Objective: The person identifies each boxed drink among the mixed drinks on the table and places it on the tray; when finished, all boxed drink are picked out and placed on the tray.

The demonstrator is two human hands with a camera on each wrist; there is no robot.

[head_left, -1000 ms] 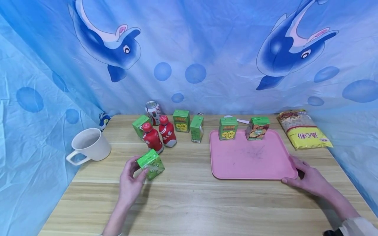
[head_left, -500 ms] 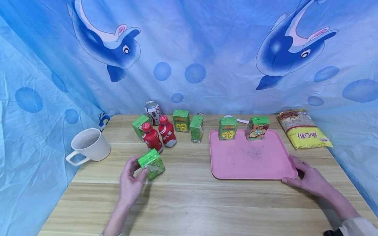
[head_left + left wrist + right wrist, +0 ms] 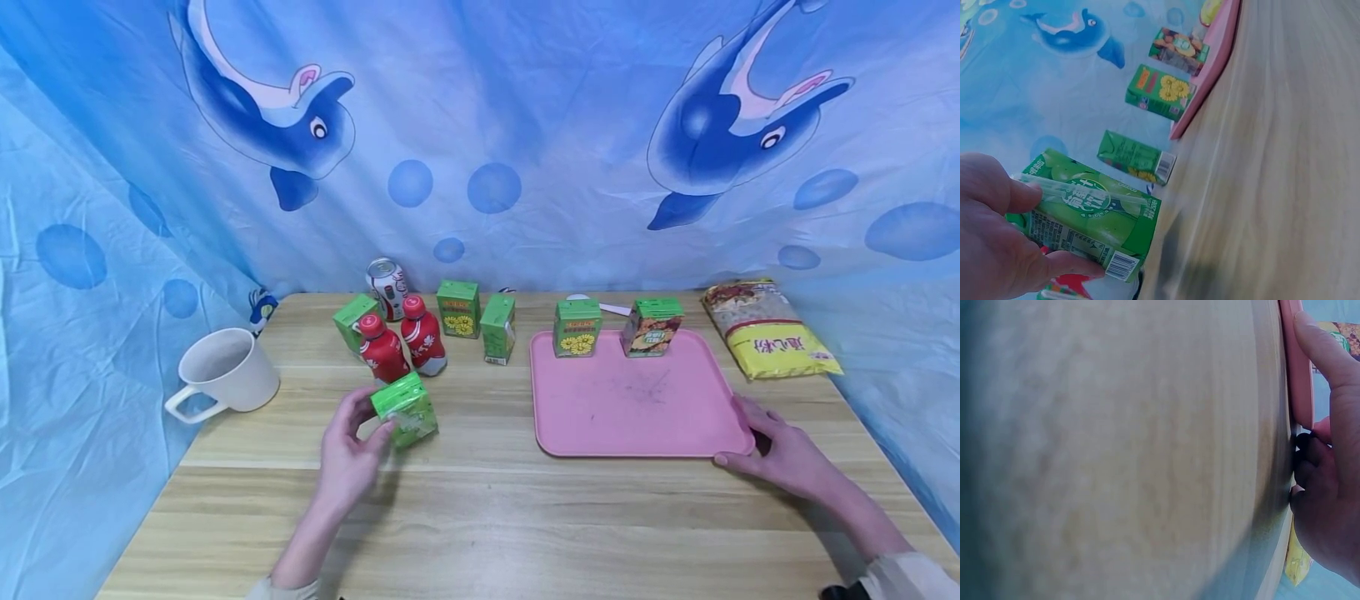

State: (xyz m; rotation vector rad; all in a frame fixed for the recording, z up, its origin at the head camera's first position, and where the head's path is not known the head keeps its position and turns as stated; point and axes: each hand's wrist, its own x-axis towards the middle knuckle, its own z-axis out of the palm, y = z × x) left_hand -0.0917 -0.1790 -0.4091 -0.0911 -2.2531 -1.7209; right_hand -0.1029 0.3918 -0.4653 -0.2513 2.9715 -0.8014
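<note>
Two hands are over one wooden counter [image 3: 487,525]. The right hand [image 3: 787,458] grips the near right corner of the one pink tray [image 3: 630,408], its thumb at the near rim and its fingers at the right edge. The left hand [image 3: 352,454], well to the left of the tray, pinches one green carton [image 3: 408,412] between thumb and fingers; the carton is tilted, with one straw along its face.

Farther left of the tray than that hand stands one white mug [image 3: 228,371], its handle turned away from the tray. Two red bottles [image 3: 384,350] stand side by side left of the tray, just beyond the held carton.

Five more cartons make six in all. Two are upright on the far part of the tray: a flower-fronted carton [image 3: 577,329] and, to its right, a brown-fronted carton [image 3: 652,327]. Three stand left of the tray, one of them partly hidden by the bottles. Just right of the tray lies one yellow bag [image 3: 772,329].

Beyond the tray is one white utensil [image 3: 615,309], partly hidden. Far left of the tray, behind the bottles, stands one can [image 3: 387,290]. Behind everything hangs a blue curtain [image 3: 562,100] with two large dolphins
</note>
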